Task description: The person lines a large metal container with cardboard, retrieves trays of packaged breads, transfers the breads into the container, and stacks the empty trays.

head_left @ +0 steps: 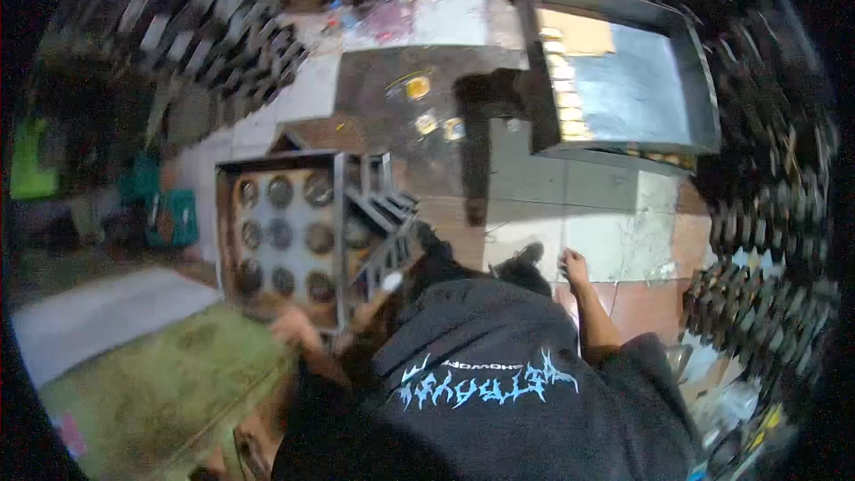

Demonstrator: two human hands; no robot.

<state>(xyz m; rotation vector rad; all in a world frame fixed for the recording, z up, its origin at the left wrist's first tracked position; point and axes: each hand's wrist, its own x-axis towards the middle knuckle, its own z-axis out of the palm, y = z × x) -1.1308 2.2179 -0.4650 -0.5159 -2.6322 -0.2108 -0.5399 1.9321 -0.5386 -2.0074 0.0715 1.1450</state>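
Saw left hand (297,330) blurred at near edge of grey metal-framed box (340,245) with dark round discs (280,233), at left; could not tell finger spread or grip. Noted right hand (574,266) over pale floor tiles (525,230), fingers curled inward; could not tell contents. Found worn green flat surface (160,383) beside box; farther out, grey rectangular tray (697,71) with small yellowish blocks (567,99) along one side.

Light falls unevenly: bright on the pale floor tiles (525,227) and inside the open box (646,80), with a dark shadow between and gloom toward the sides. Fisheye distortion bends everything outward into black corners — motion blur smears the stacks (191,22) and left hand (297,330), while the shirt lettering (485,380) reads sharper.
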